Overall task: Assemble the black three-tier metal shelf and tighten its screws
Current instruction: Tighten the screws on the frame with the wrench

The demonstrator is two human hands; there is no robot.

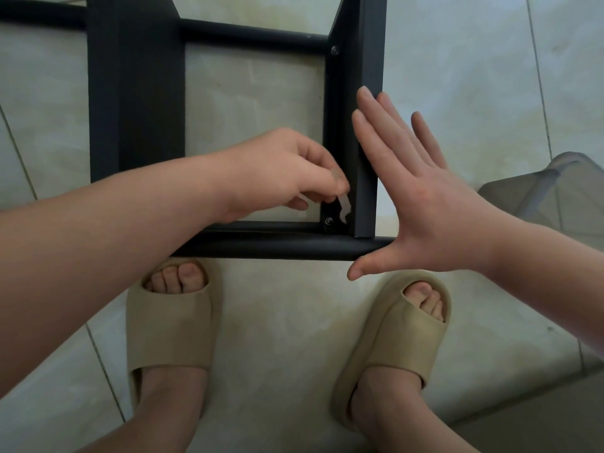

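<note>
Shelf frame (137, 93) between hands, left hand (281, 168) pinching wrench (343, 209) beside corner screw (328, 220), right hand (425, 197) flat against post (367, 191)

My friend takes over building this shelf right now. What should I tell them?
Left hand pinches a small flat wrench beside the near screw, in the frame's corner.
Right hand is open, flat against the post.
The frame is just ahead of the slippers.
Done: the near screw and the far screw sit in the post.
Left: probably tighten the near screw, then check the far screw. Other joints are out of view.
</note>
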